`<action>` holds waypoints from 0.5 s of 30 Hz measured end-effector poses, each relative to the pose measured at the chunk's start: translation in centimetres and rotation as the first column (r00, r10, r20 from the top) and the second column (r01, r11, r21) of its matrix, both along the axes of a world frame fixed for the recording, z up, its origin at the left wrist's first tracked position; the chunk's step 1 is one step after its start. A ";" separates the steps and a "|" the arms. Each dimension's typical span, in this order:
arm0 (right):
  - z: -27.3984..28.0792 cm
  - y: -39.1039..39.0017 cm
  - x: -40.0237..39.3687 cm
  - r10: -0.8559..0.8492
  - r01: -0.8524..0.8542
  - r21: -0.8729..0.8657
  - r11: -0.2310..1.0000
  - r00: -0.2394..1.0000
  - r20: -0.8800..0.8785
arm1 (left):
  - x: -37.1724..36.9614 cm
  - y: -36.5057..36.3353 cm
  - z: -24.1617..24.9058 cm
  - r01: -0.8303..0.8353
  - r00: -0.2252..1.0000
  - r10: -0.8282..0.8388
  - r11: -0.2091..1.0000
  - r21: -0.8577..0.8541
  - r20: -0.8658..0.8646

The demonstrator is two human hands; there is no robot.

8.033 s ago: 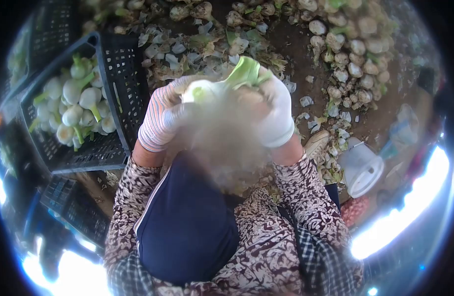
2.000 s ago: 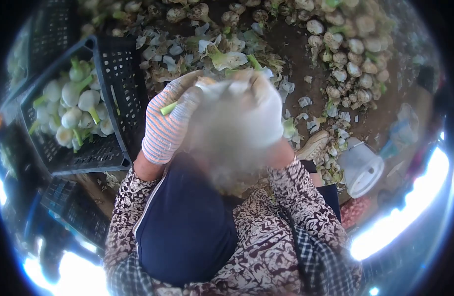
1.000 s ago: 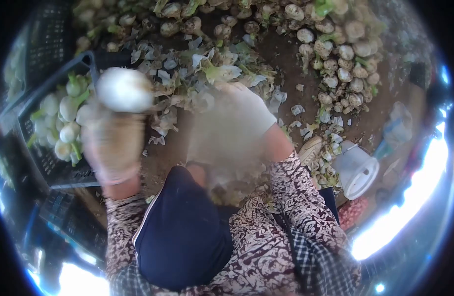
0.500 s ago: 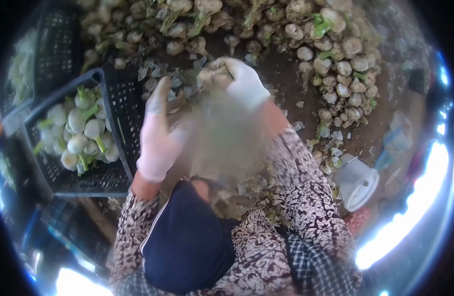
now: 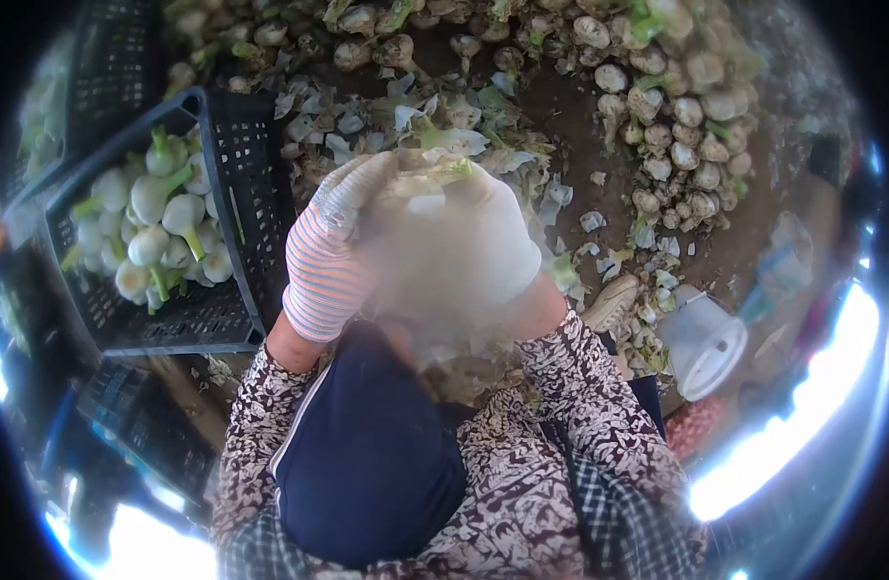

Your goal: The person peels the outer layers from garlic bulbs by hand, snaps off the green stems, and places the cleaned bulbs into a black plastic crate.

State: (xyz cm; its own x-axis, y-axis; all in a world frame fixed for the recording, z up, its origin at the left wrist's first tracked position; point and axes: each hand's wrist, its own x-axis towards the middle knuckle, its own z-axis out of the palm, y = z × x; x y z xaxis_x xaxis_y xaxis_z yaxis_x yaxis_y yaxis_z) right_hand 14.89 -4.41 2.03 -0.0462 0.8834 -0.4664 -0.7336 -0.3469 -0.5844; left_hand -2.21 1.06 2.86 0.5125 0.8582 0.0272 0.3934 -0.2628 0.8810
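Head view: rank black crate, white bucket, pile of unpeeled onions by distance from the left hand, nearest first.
From the left hand:
1. black crate, right beside it, to its left.
2. pile of unpeeled onions, upper right on the ground.
3. white bucket, far right, lying on its side.

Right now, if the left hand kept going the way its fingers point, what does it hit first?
The left hand points up and right, fingers on the onion held against the right hand. So the onion comes first; beyond it lie loose peelings on the ground, though depth is unclear.
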 end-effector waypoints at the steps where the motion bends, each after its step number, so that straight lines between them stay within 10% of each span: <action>1: -0.1 -0.2 0.0 -0.021 0.020 -0.011 1.000 0.996 -0.086 | -0.1 0.0 0.0 0.010 1.000 -0.010 1.000 -0.026 -0.004; 3: -0.5 -0.6 0.0 -0.067 0.059 -0.040 0.997 0.965 -0.253 | -0.1 0.1 0.2 0.032 0.999 -0.033 0.996 -0.079 -0.011; 9: 0.4 0.0 0.7 0.050 -0.061 0.056 0.997 0.982 0.182 | 0.2 0.5 0.3 0.052 0.996 -0.047 0.997 -0.059 0.077; 12: 0.4 0.2 0.5 0.008 -0.005 0.031 0.999 0.997 -0.079 | 0.0 0.4 1.1 0.025 0.999 -0.026 0.997 -0.079 -0.020; 15: -1.4 -0.9 0.4 0.056 -0.062 0.100 0.993 0.996 0.066 | -0.4 1.0 0.2 0.073 0.997 -0.077 0.991 -0.109 -0.028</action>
